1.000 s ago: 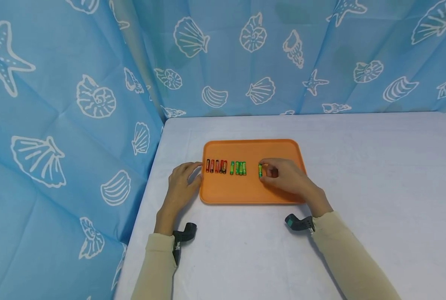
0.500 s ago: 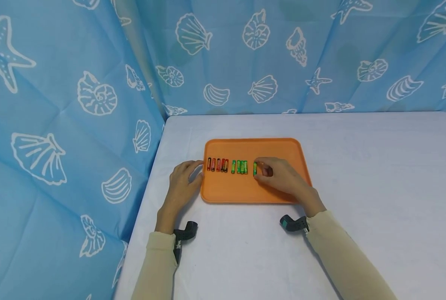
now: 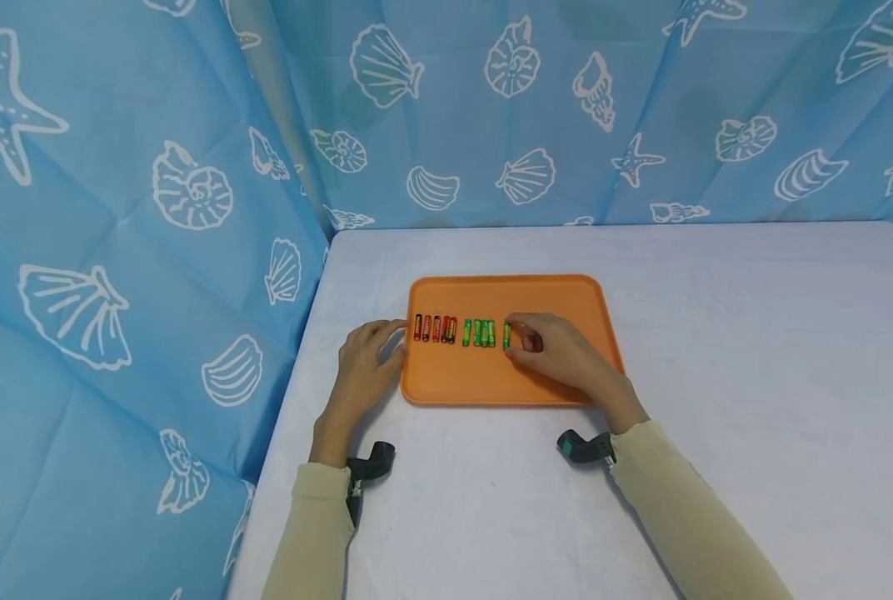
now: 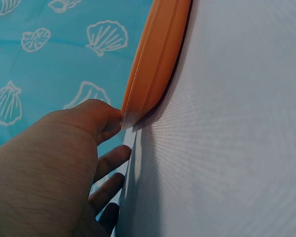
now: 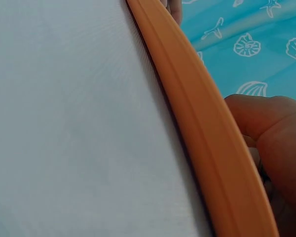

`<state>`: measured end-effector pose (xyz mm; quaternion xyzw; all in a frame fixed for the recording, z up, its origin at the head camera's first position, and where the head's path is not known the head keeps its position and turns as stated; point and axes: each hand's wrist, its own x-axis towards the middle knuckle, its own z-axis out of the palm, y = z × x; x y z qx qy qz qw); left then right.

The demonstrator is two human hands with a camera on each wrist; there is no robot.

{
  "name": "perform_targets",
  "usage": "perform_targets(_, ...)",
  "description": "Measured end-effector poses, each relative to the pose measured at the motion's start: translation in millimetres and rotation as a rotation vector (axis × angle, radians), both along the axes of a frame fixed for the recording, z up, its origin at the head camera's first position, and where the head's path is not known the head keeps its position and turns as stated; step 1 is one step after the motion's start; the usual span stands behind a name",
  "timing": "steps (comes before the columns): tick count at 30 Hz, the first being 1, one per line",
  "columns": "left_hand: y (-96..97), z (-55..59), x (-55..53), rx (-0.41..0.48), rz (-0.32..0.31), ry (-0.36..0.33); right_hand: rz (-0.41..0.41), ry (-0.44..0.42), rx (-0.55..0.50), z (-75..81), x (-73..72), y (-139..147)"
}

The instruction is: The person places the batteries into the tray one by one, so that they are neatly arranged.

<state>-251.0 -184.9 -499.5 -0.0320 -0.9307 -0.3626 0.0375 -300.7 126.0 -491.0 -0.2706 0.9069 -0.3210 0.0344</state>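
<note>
An orange tray (image 3: 461, 383) lies on the white tablecloth in the head view. Toward its left side, several red-and-black batteries (image 3: 436, 328) stand in a row side by side, with several green batteries (image 3: 484, 333) just right of them. My right hand (image 3: 559, 350) pinches one more green battery (image 3: 506, 336) between thumb and forefinger, a small gap to the right of that green group. At the tray's left edge my left hand (image 3: 364, 367) touches the rim, its fingers loosely spread in the left wrist view. The raised tray wall (image 5: 202, 113) hides the batteries in the right wrist view.
Blue cloth with white shell prints (image 3: 476, 108) hangs behind and along the left of the table. White tablecloth (image 3: 754, 358) stretches to the right of the tray and in front of it. Each wrist carries a black camera mount (image 3: 371, 462).
My right hand has slid the pinched green battery leftward over the tray, closer to the other green ones. The left hand keeps its place at the rim.
</note>
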Motion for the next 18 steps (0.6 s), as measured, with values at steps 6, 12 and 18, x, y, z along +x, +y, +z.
perform_targets(6, -2.8, -0.2, 2.6, -0.002, 0.010, -0.007, 0.018, -0.010, -0.019, -1.7, 0.0, -2)
perform_targets(12, -5.6, 0.4, 3.2, -0.005, 0.016, -0.001, 0.008, -0.035, -0.039, -3.7, -1.4, 1)
perform_targets(18, -0.5, -5.1, -0.3, 0.004, 0.028, 0.003, -0.014, 0.021, -0.051, 1.8, 2.4, 16)
